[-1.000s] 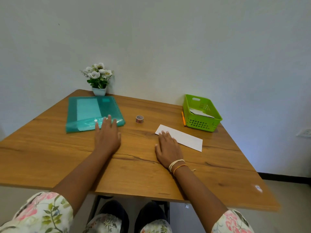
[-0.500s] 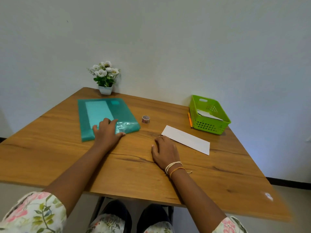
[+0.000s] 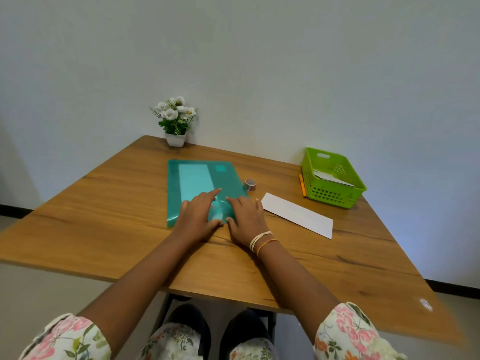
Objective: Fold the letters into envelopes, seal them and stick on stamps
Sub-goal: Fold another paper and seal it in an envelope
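A translucent teal folder (image 3: 200, 178) with a pale sheet inside lies flat on the wooden table (image 3: 104, 203). My left hand (image 3: 198, 216) rests on its near edge, index finger stretched forward over the plastic. My right hand (image 3: 245, 216) lies on the folder's near right corner, fingers spread flat. A white envelope (image 3: 297, 214) lies just right of my right hand, untouched. A small roll of tape (image 3: 250, 184) stands beside the folder's right edge.
A green plastic basket (image 3: 333, 178) holding white papers sits at the far right, with an orange pencil (image 3: 302, 185) along its left side. A small white pot of flowers (image 3: 176, 123) stands at the back edge against the wall.
The folder has slid toward the table's middle under my left hand. My right hand has moved from the bare table onto the folder's near right corner.
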A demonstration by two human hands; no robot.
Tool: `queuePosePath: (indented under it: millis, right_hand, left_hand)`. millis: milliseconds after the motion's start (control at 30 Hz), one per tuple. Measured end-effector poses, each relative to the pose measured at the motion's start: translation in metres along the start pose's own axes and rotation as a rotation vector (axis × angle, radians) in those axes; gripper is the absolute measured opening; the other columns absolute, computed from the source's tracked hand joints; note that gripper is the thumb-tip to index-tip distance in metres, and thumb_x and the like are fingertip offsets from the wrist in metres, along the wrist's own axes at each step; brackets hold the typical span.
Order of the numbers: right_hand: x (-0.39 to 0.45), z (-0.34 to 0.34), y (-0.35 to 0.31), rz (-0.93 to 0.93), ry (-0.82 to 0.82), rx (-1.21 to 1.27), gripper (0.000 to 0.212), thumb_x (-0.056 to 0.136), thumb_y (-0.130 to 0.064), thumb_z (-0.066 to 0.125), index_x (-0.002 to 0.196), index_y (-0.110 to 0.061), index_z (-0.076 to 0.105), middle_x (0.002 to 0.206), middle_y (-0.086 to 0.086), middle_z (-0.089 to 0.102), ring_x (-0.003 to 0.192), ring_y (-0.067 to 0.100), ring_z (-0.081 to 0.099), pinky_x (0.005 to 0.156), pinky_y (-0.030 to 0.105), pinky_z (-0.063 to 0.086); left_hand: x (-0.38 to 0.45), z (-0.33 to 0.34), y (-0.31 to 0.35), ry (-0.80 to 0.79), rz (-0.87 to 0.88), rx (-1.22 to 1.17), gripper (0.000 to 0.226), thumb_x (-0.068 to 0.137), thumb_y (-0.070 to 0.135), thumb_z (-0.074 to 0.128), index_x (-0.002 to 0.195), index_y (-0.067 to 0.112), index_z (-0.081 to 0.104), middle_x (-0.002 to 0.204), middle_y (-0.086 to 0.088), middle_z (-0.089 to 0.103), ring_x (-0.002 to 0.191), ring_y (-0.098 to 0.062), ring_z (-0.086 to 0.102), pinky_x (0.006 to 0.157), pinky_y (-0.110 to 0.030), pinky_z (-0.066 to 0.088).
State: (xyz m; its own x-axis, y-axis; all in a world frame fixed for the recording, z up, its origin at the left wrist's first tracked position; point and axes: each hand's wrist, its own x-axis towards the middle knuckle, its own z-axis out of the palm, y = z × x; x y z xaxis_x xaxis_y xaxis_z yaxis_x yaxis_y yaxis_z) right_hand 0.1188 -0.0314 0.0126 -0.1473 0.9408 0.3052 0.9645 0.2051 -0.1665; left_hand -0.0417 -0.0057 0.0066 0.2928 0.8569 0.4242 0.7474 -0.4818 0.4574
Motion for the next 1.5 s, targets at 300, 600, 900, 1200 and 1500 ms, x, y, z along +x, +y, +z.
queuePosePath:
  millis: [300,600,900,1200,1500]
  right_hand:
    - [-0.01,-0.017,0.009,-0.112,-0.005,0.164,0.021,0.068,-0.009,0.061,0.087,-0.017,0.06,0.089,0.002,0.066,0.083,0.024,0.06,0.075,0.036,0.051]
    - [-0.018,-0.012,0.0,0.093,0.019,0.198,0.026,0.081,-0.033,0.052,0.08,-0.013,0.069,0.082,0.002,0.069,0.073,0.02,0.061,0.067,0.035,0.052]
    - [0.003,-0.012,-0.024,0.057,-0.087,0.111,0.034,0.088,-0.031,0.061,0.121,-0.02,0.06,0.114,0.006,0.062,0.106,0.025,0.058,0.086,0.035,0.047]
    - [0.019,0.002,-0.049,0.091,-0.171,0.062,0.061,0.088,-0.051,0.056,0.137,-0.017,0.046,0.131,0.015,0.046,0.119,0.033,0.045,0.099,0.04,0.039]
    - [0.045,0.003,-0.071,0.558,-0.13,0.351,0.058,0.086,-0.047,0.062,0.123,-0.004,0.053,0.126,0.018,0.055,0.117,0.035,0.051,0.095,0.038,0.042]
  left_hand:
    - [0.003,-0.038,-0.042,0.052,-0.142,-0.498,0.02,0.095,0.022,0.057,0.11,0.02,0.069,0.105,0.001,0.071,0.1,-0.013,0.066,0.093,-0.039,0.052]
    - [-0.006,-0.031,-0.053,-0.225,-0.226,-0.127,0.07,0.069,0.022,0.056,0.139,0.02,0.049,0.153,-0.01,0.032,0.143,-0.025,0.025,0.118,-0.043,0.019]
    - [-0.009,-0.027,-0.056,0.132,-0.196,-0.187,0.025,0.091,0.01,0.06,0.113,0.006,0.07,0.113,-0.012,0.07,0.109,-0.026,0.063,0.094,-0.031,0.045]
    - [-0.013,-0.031,-0.053,0.26,-0.127,-0.156,0.023,0.093,0.014,0.059,0.11,0.009,0.072,0.108,-0.01,0.072,0.099,-0.026,0.067,0.082,-0.032,0.049]
    - [-0.017,-0.027,-0.05,0.268,-0.056,-0.012,0.023,0.091,0.016,0.06,0.112,0.014,0.07,0.101,-0.011,0.073,0.086,-0.032,0.069,0.069,-0.039,0.055]
